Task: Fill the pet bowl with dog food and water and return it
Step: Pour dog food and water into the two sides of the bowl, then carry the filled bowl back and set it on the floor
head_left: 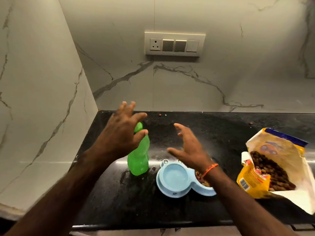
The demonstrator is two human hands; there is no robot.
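Note:
A light blue double pet bowl (175,190) sits on the black counter (119,201). Its left cup holds water; its right cup holds brown kibble, mostly hidden under my right wrist. A green water bottle (139,159) stands upright just left of the bowl. My left hand (122,132) hovers over the bottle's top with fingers spread, holding nothing. My right hand (189,149) is above the bowl's far edge, fingers apart and empty. An open yellow dog food bag (255,178) lies at the right with kibble showing inside.
Marble walls close off the counter at the left and back. A switch panel with a socket (174,44) is on the back wall. A few stray kibble pieces (160,115) lie near the back edge. Water is spilled around the bottle's base.

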